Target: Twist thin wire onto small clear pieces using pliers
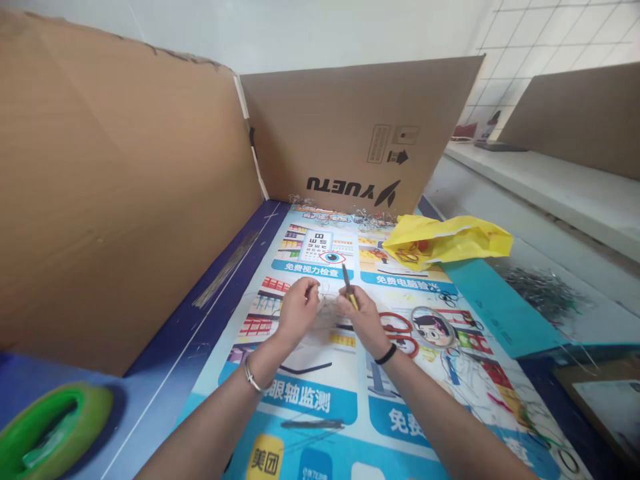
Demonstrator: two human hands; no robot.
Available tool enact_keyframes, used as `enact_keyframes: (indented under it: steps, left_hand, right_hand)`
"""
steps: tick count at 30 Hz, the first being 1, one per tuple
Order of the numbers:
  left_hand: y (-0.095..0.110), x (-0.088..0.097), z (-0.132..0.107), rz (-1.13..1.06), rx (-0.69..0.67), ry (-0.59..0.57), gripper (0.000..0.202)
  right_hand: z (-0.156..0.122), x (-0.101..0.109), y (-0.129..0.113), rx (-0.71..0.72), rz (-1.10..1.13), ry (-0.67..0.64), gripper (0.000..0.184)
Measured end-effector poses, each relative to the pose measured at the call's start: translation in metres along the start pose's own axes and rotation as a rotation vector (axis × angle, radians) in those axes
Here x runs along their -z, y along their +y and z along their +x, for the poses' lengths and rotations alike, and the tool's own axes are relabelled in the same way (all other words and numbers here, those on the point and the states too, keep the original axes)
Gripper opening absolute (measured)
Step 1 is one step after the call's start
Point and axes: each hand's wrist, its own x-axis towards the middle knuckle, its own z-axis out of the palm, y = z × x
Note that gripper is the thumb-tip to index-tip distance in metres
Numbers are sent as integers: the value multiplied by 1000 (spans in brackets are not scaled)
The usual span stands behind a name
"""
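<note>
My left hand (299, 312) is closed in a pinch above the printed poster sheet (345, 373), a thin wire (327, 295) at its fingertips. The wire is faint and runs towards my right hand (364, 321), a short way off. My right hand is closed around a slim dark pointed tool (347, 277) with a yellowish grip, its tip pointing away from me. The tool's exact kind is unclear. Just right of that hand lie two red loops (396, 323), like scissor handles, and a round clear ring (434, 327).
Cardboard panels (350, 127) stand at the left and back. A green tape roll (55, 430) lies front left. Thin straight rods (227, 270) lie by the left panel. At right are a yellow bag (450, 241) and a heap of wire pieces (543, 292); more wire scraps (373, 219) lie behind.
</note>
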Motion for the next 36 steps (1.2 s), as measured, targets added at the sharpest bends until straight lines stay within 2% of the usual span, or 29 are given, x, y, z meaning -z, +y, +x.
enact_keyframes:
  steps: [2,4,8,13,17,27,36]
  left_hand:
    - [-1,-8,-8,-13,4,9,15]
    - [-4,-12,-14,-16,23,-1,15]
    - [-7,-13,-18,-91,86,-50,14]
    - [-3,-13,-16,-343,216,-87,13]
    - [-2,-14,-17,-487,267,-124,14]
    - [-3,-12,-18,-465,223,-175,19]
    - [-3,-13,-18,-533,317,-137,24]
  right_hand:
    - [-4,-6,-7,-23,92,-76,24]
    - [-6,-10,-11,-37,148,-97,23]
    - [-3,-11,-7,-65,106,-55,18]
    - [0,-5,0,-123,99,7,23]
    - [1,-5,-2,-118,141,-45,22]
    - [-1,-9,2,-121,99,-63,14]
    - [-6,-11,-2,-39,4,-131,11]
